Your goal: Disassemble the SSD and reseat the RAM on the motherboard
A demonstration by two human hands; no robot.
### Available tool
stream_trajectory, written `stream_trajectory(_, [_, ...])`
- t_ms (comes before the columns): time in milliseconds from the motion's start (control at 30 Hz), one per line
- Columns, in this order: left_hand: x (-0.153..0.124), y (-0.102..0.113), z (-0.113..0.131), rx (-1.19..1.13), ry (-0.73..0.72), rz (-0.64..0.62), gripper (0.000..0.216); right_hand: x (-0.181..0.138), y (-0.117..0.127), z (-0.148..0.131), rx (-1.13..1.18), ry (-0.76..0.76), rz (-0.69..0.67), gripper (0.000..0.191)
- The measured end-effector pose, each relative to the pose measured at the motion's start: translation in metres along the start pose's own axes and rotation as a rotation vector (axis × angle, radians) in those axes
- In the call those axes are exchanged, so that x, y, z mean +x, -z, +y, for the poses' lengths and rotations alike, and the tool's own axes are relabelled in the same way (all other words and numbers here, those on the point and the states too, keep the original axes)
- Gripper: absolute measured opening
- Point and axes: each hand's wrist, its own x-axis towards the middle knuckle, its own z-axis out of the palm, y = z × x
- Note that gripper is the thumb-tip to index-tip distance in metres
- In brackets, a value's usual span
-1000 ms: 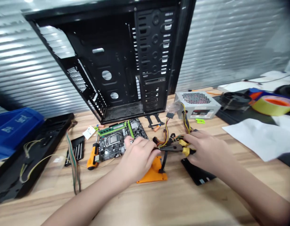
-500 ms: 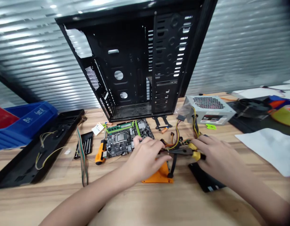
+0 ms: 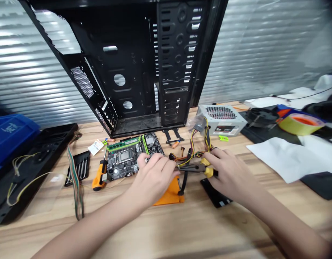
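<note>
Well, the right hand (image 3: 230, 172) is clenched around the yellow grips of the pliers (image 3: 195, 167), which are held level between both hands, above an orange plastic plate (image 3: 168, 194) on the wooden surface (image 3: 209, 230). The left hand (image 3: 153, 176) curls just beside the pliers' head; whether it grasps anything cannot be told. A flat black slab (image 3: 214, 194) lies under the right hand. Yellow and orange power wires (image 3: 198, 154) run behind the pliers to a power supply unit (image 3: 221, 120). Left of them lies a motherboard (image 3: 133, 156) with a green RAM stick (image 3: 123, 144), an orange-handled screwdriver (image 3: 100, 175) touching its edge. Farther back stands an open black PC case (image 3: 128, 64).
</note>
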Motion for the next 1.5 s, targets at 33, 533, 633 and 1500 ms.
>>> stream_trajectory(33, [0.000, 0.000, 0.000, 0.021, -0.014, 0.014, 0.017, -0.001, 0.000, -0.001, -0.011, -0.016, -0.002, 0.029])
stream_trajectory(533, [-0.003, -0.001, 0.003, 0.164, -0.110, 0.065, 0.015, -0.004, -0.001, -0.003, 0.179, 0.041, -0.085, 0.025])
stream_trajectory(633, [-0.002, -0.002, 0.002, 0.083, -0.081, 0.038, 0.013, -0.002, 0.000, -0.004, 0.176, 0.039, -0.104, 0.025])
stream_trajectory(1500, [0.005, 0.004, 0.002, -0.250, 0.144, -0.183, 0.012, 0.013, -0.008, -0.004, 0.075, -0.119, -0.056, 0.016])
